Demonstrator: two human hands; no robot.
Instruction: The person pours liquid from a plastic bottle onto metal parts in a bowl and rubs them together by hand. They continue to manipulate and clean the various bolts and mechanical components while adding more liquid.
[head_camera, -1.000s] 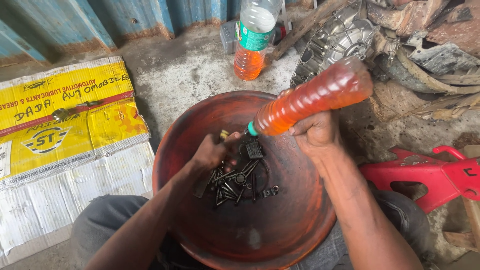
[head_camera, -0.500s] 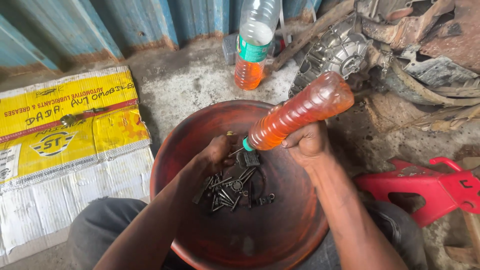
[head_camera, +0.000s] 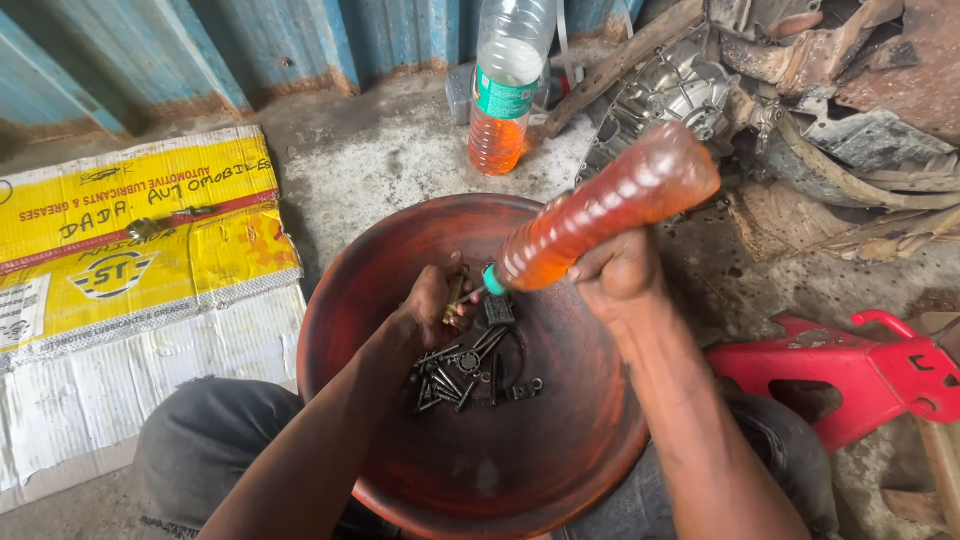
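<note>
the floor (head_camera: 380, 150) was gray, rough concrete beside a blue metal wall (head_camera: 200, 40). a big red bowl (head_camera: 590, 440) sat on it, with bolts (head_camera: 465, 370) in the bottom. the right hand (head_camera: 615, 275) was wrapped tight around a tipped orange bottle (head_camera: 600, 210) over the bowl. the left hand (head_camera: 435, 300) pinched a small part (head_camera: 457, 290). yellow cardboard (head_camera: 130, 240) lay flat nearby.

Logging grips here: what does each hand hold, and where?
Right hand grips the tilted orange-filled bottle near its neck; left hand pinches a small metal part.
</note>
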